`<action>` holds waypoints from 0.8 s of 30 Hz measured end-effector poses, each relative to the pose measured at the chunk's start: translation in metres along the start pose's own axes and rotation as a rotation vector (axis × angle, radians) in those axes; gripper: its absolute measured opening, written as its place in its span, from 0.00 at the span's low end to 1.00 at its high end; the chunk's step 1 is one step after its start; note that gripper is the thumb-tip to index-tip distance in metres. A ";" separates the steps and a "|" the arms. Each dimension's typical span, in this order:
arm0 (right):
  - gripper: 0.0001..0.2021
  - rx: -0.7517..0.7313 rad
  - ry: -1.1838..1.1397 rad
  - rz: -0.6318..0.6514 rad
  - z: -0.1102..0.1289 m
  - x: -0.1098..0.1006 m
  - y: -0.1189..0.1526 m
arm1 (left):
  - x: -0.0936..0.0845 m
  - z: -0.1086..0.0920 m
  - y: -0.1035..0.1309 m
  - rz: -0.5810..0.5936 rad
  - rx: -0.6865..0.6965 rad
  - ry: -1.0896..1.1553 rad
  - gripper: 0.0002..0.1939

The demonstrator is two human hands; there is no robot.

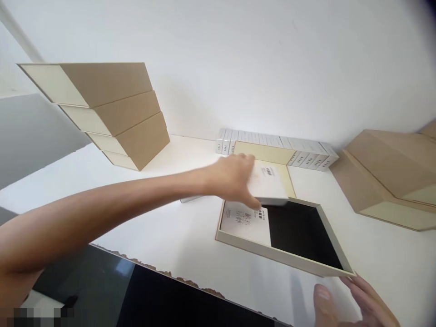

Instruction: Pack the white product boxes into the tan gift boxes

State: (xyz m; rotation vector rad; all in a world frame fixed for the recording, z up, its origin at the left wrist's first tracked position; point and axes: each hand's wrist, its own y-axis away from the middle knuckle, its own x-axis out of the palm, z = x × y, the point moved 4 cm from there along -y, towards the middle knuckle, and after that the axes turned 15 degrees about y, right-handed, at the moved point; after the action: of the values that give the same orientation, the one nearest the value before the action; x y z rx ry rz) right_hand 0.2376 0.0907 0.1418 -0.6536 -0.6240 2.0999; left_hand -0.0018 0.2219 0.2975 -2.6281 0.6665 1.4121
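My left hand (pixel 235 177) reaches across and grips a small white box (pixel 270 184) with dark printed characters, tilted above the open case. The open case (pixel 272 259) has cream walls and a dark interior. In its left part lies a printed white piece (pixel 243 225); the right part shows bare black. At the lower right, my right hand (pixel 357 302) has thumb and fingers around a plain white box (pixel 337 293), mostly cut off by the frame edge. Its fingers are close to the case's near right corner; whether they touch it I cannot tell.
Along the wall stands a row of slim white boxes (pixel 313 156), partly behind the case's raised cream lid (pixel 265 152). Stacked tan cases (pixel 119 109) rise at left, and more tan cases (pixel 384 168) sit at right. The white table's front edge (pixel 163 272) is chipped.
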 end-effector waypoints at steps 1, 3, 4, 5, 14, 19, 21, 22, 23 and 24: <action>0.20 0.009 -0.013 0.027 0.004 0.000 -0.001 | 0.014 -0.011 -0.009 0.040 0.063 -0.010 0.36; 0.20 0.012 -0.036 0.056 0.009 0.000 0.000 | 0.044 -0.031 -0.025 0.149 0.161 -0.029 0.34; 0.20 0.008 -0.041 0.064 0.010 -0.001 0.001 | 0.057 -0.039 -0.032 0.217 0.193 -0.041 0.33; 0.20 0.000 -0.038 0.075 0.011 -0.001 0.001 | 0.069 -0.046 -0.038 0.283 0.209 -0.052 0.32; 0.20 -0.021 0.005 0.081 0.014 -0.003 0.006 | 0.036 -0.024 -0.003 0.130 0.193 0.168 0.30; 0.19 -0.010 0.003 0.064 0.017 0.000 0.005 | -0.011 0.075 0.036 -0.043 -0.217 -0.044 0.42; 0.18 -0.003 0.003 0.053 0.017 0.000 0.004 | -0.008 0.113 0.047 0.046 -0.431 -0.051 0.53; 0.18 0.000 0.005 0.044 0.016 -0.001 0.004 | -0.005 0.127 0.053 0.082 -0.504 -0.033 0.55; 0.18 0.001 0.004 0.038 0.015 -0.002 0.003 | -0.001 0.137 0.057 0.101 -0.544 -0.014 0.54; 0.18 0.004 0.000 0.041 0.015 -0.002 0.003 | 0.000 0.142 0.060 0.095 -0.553 0.002 0.52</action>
State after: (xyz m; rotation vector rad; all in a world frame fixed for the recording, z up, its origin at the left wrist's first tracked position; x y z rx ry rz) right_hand 0.2277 0.0848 0.1512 -0.6701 -0.6111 2.1384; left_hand -0.1361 0.2064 0.2242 -3.0288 0.4524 1.8461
